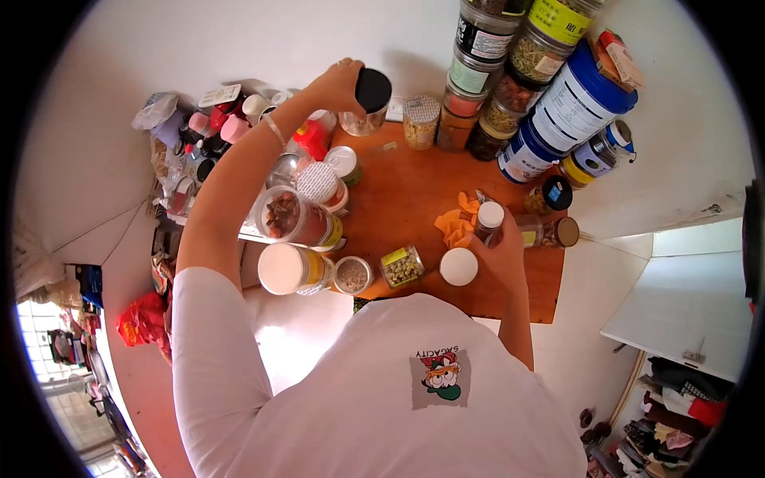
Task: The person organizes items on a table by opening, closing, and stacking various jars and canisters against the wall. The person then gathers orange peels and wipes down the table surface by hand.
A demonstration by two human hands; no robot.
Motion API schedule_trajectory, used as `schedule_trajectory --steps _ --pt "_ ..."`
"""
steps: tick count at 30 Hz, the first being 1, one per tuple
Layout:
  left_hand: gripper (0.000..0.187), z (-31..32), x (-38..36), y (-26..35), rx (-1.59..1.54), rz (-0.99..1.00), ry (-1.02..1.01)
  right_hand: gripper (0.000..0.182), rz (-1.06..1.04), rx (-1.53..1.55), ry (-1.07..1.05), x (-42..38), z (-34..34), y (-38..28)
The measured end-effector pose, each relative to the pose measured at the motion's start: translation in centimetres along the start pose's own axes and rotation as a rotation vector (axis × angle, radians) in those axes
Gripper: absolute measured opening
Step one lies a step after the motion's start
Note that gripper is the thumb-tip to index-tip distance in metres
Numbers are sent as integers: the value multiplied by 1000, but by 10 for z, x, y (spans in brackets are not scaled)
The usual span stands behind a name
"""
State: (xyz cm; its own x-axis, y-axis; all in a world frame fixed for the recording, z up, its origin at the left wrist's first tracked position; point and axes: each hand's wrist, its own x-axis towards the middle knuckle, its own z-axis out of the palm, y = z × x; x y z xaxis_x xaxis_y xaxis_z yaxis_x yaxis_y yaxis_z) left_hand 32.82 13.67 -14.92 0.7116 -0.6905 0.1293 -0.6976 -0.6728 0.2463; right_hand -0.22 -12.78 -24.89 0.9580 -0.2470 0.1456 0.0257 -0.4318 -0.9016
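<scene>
At the back of the wooden table (398, 183), my left hand (339, 86) grips a clear jar (365, 122) with a black lid, its fingers on the jar's far left side. On the right, my right hand (504, 256) is closed around a small white-capped bottle (489, 215). An orange cloth (456, 229) lies beside that bottle. Close to my right wrist is a round white lid (459, 267). A clear jar of pale green pieces (402, 266) lies tilted near the front edge, beside an uncapped jar of light grains (352, 276).
Stacked food jars (478, 80) and blue-lidded white tubs (570, 111) stand against the wall at the back right. More jars (295, 219) crowd the table's left side. A jar with a gold lid (562, 233) lies near the right edge. A red squeeze bottle (311, 139) stands back left.
</scene>
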Motion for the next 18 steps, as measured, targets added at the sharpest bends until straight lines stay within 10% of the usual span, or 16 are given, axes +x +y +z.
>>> schedule_trajectory --steps 8,18 --pt "90 61 39 -22 294 -145 -471 55 -69 -154 -102 9 6 16" --pt "108 106 44 -51 162 -1 -494 57 49 -142 -135 28 14 10"
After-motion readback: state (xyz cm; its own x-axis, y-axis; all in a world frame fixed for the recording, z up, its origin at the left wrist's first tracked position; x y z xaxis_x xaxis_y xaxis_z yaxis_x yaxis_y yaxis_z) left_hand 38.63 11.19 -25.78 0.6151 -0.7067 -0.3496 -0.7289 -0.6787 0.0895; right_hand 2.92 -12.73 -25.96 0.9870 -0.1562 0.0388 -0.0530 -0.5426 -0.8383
